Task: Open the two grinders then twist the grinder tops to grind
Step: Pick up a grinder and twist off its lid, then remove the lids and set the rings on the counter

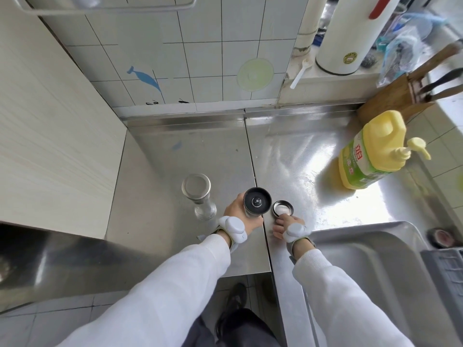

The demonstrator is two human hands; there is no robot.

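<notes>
Two grinders stand on the steel counter [195, 151]. The left grinder [198, 194] has a clear glass body and a steel cap still on top. The second grinder [257, 202] is uncapped, its dark grinding mechanism showing from above; my left hand [238, 214] is wrapped around its body. Its round steel cap [283, 208] lies upturned on the counter just to the right. My right hand [288, 225] rests at the cap's near rim, fingertips touching it. Whether the fingers grip the cap is unclear.
A yellow pump bottle of dish soap [373, 151] stands at the right, with a wooden knife block [395, 96] behind it. A sink basin [363, 259] lies at the near right. A white thermos [350, 36] sits on the back ledge. A light cabinet wall [50, 134] bounds the left.
</notes>
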